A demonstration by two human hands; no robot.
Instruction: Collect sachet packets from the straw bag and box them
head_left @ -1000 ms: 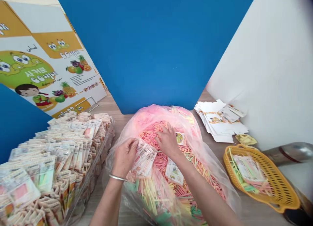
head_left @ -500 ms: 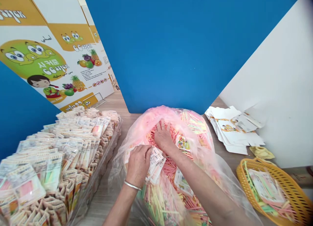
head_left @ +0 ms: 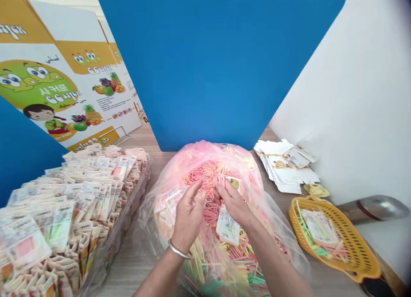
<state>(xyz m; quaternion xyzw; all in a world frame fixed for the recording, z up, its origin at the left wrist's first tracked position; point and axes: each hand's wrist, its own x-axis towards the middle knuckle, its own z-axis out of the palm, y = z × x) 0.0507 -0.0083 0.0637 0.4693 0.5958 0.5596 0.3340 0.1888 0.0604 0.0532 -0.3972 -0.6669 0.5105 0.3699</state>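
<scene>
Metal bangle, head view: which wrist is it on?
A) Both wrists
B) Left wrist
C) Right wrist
B. The metal bangle circles the wrist of the left hand, while the wrist of the right hand is bare.

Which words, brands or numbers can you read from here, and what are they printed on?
Printed carton: "CC" starts the logo in the green circle; the rest is too warped to read.
Other carton lines: too small or blurred.
Packets in the clear tray: print too small to read.
Packet below the hands: too small.
Folded cards: too small.
</scene>
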